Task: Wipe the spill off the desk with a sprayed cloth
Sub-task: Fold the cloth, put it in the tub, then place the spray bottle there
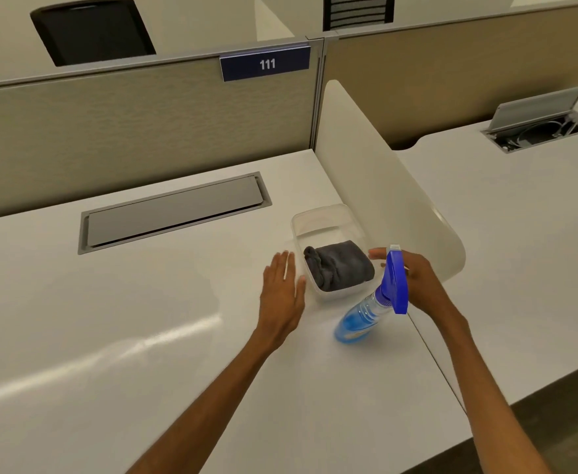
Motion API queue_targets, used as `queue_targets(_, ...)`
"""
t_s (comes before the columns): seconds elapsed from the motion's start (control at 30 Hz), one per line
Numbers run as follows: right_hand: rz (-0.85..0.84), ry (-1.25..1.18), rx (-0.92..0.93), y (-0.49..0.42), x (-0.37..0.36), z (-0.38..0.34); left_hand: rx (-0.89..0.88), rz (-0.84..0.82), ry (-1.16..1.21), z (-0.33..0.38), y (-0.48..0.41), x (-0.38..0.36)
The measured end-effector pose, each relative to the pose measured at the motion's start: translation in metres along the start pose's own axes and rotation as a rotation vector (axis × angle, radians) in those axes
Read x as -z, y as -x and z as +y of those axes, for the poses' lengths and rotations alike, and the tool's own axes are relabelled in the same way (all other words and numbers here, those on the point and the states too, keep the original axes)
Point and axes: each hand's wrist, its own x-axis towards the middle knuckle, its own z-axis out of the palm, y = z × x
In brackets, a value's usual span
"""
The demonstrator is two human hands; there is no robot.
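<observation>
A dark grey folded cloth lies inside a clear plastic container on the white desk. My left hand is flat and open just left of the container, its fingers beside the wall. My right hand reaches along the container's right side, fingers spread, partly hidden behind the spray bottle. The bottle has a blue trigger head and blue liquid, and stands in front of the container. I cannot make out a spill on the desk.
A grey cable hatch is set into the desk behind the container. A white curved divider stands at the right, with a neighbouring desk beyond it. A beige partition with a "111" sign closes the back.
</observation>
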Motion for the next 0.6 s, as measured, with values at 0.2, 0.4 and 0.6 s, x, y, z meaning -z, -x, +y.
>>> queue_targets(0.2, 0.025, -0.187, -0.002, 0.050, 0.011, -0.005, 0.135, -0.096, -0.245, -0.039, 0.016, -0.007)
queue_targets(0.4, -0.096, -0.281, -0.026, 0.072, -0.006, -0.023, 0.161, -0.139, -0.311, -0.048, 0.037, -0.019)
queue_targets(0.6, 0.084, -0.314, -0.012, 0.071, -0.027, -0.048, 0.149, -0.149, -0.337, -0.050, 0.041, -0.022)
